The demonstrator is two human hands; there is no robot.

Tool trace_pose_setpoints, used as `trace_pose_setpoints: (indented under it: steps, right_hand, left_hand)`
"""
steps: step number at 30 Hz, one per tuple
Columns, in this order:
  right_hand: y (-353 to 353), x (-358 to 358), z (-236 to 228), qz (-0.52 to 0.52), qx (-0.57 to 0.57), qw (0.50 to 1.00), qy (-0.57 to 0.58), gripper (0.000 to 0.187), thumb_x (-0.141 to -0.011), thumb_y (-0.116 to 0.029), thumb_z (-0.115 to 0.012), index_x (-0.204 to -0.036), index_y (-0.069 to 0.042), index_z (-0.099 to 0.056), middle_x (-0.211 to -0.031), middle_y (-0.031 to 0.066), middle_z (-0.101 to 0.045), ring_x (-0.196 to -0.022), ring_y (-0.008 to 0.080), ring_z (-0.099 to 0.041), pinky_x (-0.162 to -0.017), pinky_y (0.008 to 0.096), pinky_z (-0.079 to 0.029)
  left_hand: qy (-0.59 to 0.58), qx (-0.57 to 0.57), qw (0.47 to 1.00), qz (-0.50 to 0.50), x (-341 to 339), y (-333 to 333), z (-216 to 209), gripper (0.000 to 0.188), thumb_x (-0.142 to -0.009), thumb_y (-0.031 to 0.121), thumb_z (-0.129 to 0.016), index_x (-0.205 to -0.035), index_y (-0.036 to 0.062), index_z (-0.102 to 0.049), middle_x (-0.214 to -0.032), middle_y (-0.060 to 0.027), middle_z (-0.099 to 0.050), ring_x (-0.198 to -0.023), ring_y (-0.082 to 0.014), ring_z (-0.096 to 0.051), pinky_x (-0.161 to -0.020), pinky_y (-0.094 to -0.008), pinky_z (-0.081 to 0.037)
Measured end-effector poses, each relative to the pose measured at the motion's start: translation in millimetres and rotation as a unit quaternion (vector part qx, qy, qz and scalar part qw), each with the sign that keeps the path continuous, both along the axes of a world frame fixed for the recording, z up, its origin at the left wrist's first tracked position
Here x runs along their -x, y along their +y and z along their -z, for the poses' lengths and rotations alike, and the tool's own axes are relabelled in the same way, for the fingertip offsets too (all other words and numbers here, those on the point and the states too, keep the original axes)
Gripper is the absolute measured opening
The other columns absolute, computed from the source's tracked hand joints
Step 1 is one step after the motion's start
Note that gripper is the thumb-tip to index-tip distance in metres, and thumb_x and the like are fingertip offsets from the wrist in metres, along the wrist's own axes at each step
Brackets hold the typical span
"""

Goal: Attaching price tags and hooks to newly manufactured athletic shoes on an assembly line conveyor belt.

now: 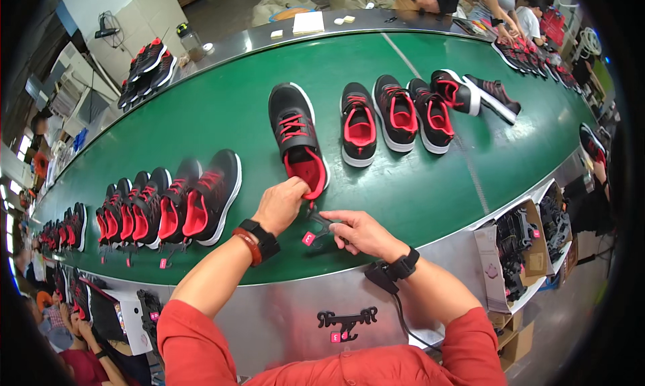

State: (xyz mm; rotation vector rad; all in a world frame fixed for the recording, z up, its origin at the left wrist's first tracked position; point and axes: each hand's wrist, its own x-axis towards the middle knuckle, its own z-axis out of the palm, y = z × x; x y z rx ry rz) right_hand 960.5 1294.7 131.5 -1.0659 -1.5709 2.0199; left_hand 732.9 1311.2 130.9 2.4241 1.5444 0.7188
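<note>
A black sneaker with red laces and red lining (294, 127) lies on the green belt, toe pointing away from me. My left hand (281, 203) is closed on its heel collar, the fingertips at the rim of the opening. My right hand (359, 231) pinches a black plastic shoe hanger (320, 225) between thumb and fingers, just below the heel. A pink tag (308, 238) sits on that hanger. Another black shoe hanger (346, 317) with a pink tag rests on the metal ledge close to my body.
To the left stands a row of sneakers (213, 196), some with hangers. More sneakers (358, 125) lie to the right, one tipped sideways. Boxes of black hangers (514, 251) stand at the lower right. Other people work along the belt (201, 104). A cable runs from my right wrist.
</note>
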Motion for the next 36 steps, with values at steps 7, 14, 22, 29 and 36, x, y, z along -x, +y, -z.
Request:
trace_pose_setpoints:
  steps: [7,14,22,29,36]
  right_hand:
    - [11,7,2,-0.003,0.011,0.998,0.055,0.029,-0.1,-0.02,-0.05,-0.122,-0.005,-0.06,-0.064,-0.0003,-0.058,-0.051,0.0059,-0.049,-0.047,0.0211,-0.04]
    - [82,-13,-3,0.205,-0.482,0.841,-0.132,0.053,-0.08,-0.012,-0.071,-0.128,-0.005,-0.049,-0.118,0.0144,-0.054,-0.085,0.0291,-0.061,-0.075,0.039,-0.05]
    - [131,-25,15,-0.003,-0.614,0.743,-0.265,0.034,-0.08,-0.024,-0.072,-0.106,-0.008,-0.055,-0.1,0.0129,-0.057,-0.088,0.0349,-0.061,-0.073,0.044,-0.049]
    - [84,-9,-5,-0.027,-0.693,0.671,-0.263,0.029,-0.078,-0.036,-0.073,-0.084,-0.011,-0.058,-0.078,0.0076,-0.054,-0.075,0.0284,-0.057,-0.065,0.0415,-0.045]
    - [74,1,-12,-0.061,-0.727,0.635,-0.255,0.028,-0.075,-0.036,-0.074,-0.083,-0.014,-0.059,-0.077,0.0043,-0.055,-0.075,0.0241,-0.058,-0.066,0.039,-0.044]
  left_hand:
    - [0.118,0.011,0.99,0.075,-4,-33,-17,0.057,-0.081,0.008,-0.062,-0.135,0.0192,-0.048,-0.113,-0.014,-0.056,-0.086,-0.033,-0.065,-0.067,-0.0444,-0.053]
    - [0.164,0.052,0.985,-0.006,0,-35,-17,0.035,-0.084,0.011,-0.06,-0.119,0.0132,-0.054,-0.099,-0.0167,-0.057,-0.07,-0.0361,-0.064,-0.061,-0.0466,-0.052]
    - [0.06,0.174,0.981,-0.062,-9,-24,-25,0.04,-0.083,0.002,-0.05,-0.121,0.0125,-0.057,-0.088,-0.0207,-0.065,-0.083,-0.0408,-0.064,-0.073,-0.0501,-0.05]
    - [0.046,0.241,0.965,-0.087,-7,-19,-24,0.031,-0.092,0.012,-0.05,-0.12,0.0104,-0.062,-0.098,-0.0211,-0.067,-0.091,-0.0404,-0.063,-0.08,-0.048,-0.05]
    - [0.058,0.234,0.968,-0.076,-3,-23,-26,0.029,-0.092,0.013,-0.051,-0.119,0.0101,-0.063,-0.098,-0.0211,-0.067,-0.092,-0.0408,-0.063,-0.082,-0.0483,-0.049]
